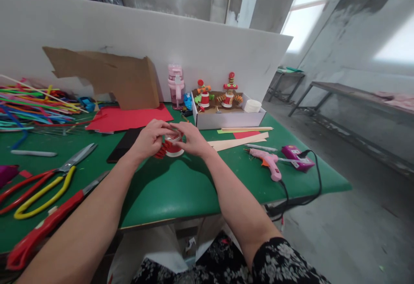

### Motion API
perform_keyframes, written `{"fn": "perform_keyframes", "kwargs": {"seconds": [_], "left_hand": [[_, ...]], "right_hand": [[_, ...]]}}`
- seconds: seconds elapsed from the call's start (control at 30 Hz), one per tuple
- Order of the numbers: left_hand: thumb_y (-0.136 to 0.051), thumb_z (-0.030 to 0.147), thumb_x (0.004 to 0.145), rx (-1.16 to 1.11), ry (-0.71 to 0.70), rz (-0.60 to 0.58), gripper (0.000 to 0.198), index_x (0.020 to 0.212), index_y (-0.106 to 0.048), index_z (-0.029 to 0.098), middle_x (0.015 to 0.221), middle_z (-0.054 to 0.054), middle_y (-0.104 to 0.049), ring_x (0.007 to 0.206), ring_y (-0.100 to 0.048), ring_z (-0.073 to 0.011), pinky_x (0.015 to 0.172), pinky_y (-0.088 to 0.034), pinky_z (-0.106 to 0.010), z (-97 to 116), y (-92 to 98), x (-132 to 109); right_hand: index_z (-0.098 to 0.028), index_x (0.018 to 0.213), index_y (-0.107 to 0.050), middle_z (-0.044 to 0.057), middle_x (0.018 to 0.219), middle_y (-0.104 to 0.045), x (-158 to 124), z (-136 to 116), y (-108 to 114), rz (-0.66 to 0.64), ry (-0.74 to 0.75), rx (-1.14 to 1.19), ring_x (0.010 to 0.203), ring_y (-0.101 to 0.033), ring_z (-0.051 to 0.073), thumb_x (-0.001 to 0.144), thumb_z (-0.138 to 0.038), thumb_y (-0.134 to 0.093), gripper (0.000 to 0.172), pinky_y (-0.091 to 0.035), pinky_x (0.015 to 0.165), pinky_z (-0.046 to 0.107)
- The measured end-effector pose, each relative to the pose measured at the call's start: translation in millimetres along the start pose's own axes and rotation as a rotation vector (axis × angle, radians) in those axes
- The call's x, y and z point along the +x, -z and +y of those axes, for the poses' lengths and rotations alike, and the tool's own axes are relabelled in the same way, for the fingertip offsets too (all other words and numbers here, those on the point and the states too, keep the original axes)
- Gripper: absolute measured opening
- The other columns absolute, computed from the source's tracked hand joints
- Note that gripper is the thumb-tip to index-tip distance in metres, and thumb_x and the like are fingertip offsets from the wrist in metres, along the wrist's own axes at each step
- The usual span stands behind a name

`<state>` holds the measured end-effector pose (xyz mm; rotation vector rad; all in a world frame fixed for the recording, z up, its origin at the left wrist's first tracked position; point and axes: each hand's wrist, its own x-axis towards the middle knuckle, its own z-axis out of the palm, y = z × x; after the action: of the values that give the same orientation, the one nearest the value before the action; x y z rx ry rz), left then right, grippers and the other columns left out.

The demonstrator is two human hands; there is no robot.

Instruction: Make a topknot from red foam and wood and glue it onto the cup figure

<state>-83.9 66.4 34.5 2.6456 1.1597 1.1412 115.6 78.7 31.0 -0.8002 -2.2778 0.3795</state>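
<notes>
A small red-and-white paper cup (175, 151) stands upside down on the green table, between my two hands. Coiled red pipe cleaner (159, 152) sticks out from its left side. My left hand (151, 137) curves over the cup's left and top, thumb and fingers bent inward. From the right, my right hand (192, 139) wraps the cup, its fingertips meeting the left ones above it. Something pale and shiny, perhaps wire or clear plastic, shows at the cup's top; the fingers partly hide it.
Scissors (69, 166), a red-handled knife (54, 215) and pipe cleaners (39, 102) lie left. A white box (228, 120) with two cup figures stands behind. Wooden strips (241, 141) and a pink glue gun (267, 159), its cord over the table edge, are right.
</notes>
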Motion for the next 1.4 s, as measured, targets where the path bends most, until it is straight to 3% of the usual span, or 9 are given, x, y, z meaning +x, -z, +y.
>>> {"fn": "perform_keyframes", "kwargs": {"seconds": [0.13, 0.47, 0.9, 1.4], "left_hand": [[-0.041, 0.005, 0.071, -0.088, 0.005, -0.017, 0.048, 0.096, -0.077, 0.023, 0.102, -0.006, -0.074, 0.098, -0.062, -0.0220, 0.094, -0.051, -0.040, 5.4, 1.7, 0.3], [-0.042, 0.014, 0.081, -0.079, 0.154, 0.209, 0.035, 0.090, -0.076, 0.020, 0.094, -0.006, -0.075, 0.092, -0.064, -0.0207, 0.090, -0.052, -0.037, 9.6, 7.8, 3.8], [-0.044, 0.007, 0.075, 0.061, 0.007, 0.074, 0.035, 0.080, -0.076, 0.022, 0.082, -0.005, -0.074, 0.080, -0.059, -0.0200, 0.079, -0.047, -0.036, 5.9, 2.2, 3.5], [-0.048, 0.008, 0.076, 0.145, -0.098, -0.034, 0.032, 0.080, -0.076, 0.022, 0.088, -0.006, -0.075, 0.085, -0.057, -0.0217, 0.077, -0.043, -0.037, 4.0, 1.1, 4.6]], "right_hand": [[-0.020, 0.132, -0.057, 0.010, 0.124, -0.065, -0.7, 0.5, 1.3, -0.013, 0.007, -0.002, 0.119, -0.055, 0.025, 0.077, -0.015, -0.071, 0.057, -0.041, 0.104, 0.041], [-0.016, 0.115, -0.063, 0.011, 0.111, -0.069, -3.2, -5.6, 7.5, 0.053, 0.020, 0.001, 0.109, -0.059, 0.024, 0.079, -0.025, -0.076, 0.039, -0.043, 0.099, 0.038], [-0.020, 0.091, -0.066, 0.005, 0.092, -0.069, -4.3, -4.5, 7.8, 0.056, -0.007, -0.049, 0.093, -0.062, 0.021, 0.083, -0.024, -0.074, 0.012, -0.044, 0.090, 0.035], [-0.020, 0.086, -0.071, 0.006, 0.091, -0.070, -5.0, -6.5, 11.3, 0.028, 0.012, -0.094, 0.094, -0.061, 0.021, 0.084, -0.026, -0.074, 0.007, -0.044, 0.090, 0.035]]}}
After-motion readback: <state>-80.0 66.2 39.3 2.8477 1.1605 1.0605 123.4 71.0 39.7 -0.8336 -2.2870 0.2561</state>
